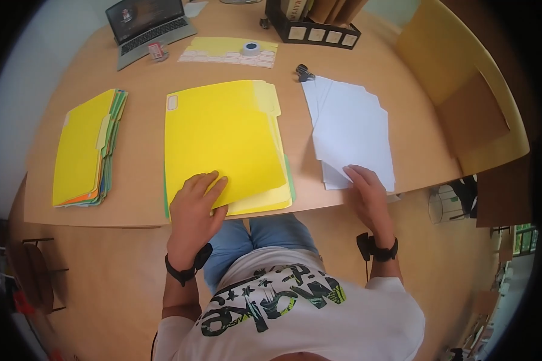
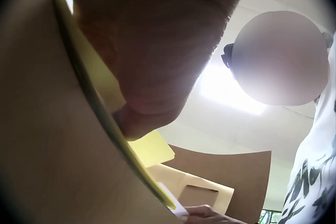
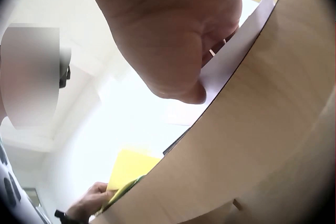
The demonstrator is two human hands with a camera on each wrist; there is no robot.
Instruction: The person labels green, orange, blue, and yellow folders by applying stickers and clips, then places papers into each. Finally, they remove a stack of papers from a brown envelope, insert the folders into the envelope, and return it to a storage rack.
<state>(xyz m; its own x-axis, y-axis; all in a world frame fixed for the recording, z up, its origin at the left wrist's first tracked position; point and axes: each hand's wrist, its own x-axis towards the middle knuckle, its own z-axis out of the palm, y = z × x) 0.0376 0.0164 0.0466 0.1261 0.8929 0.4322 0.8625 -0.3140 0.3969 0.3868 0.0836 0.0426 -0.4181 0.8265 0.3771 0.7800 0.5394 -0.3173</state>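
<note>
A bright yellow folder (image 1: 220, 129) lies on a stack of folders in the middle of the table, its lower edge slanting over paler yellow folders below. My left hand (image 1: 196, 198) holds its lower edge, fingers spread on top and thumb at the edge. To the right is a stack of white paper (image 1: 355, 129). At its lower edge, my right hand (image 1: 368, 195) pinches a sheet, and the sheet's lower left part bends up. The right wrist view shows the right thumb against the paper (image 3: 231, 66), with the other fingers partly hidden.
Another stack of folders (image 1: 81, 147) lies at the left. Behind are a laptop (image 1: 153, 36), a label sheet (image 1: 205, 54) with a round white object (image 1: 251, 48), a small red-and-white item (image 1: 157, 52), a black clip (image 1: 304, 73) and a black organizer (image 1: 313, 33). A yellow board (image 1: 451, 66) stands right.
</note>
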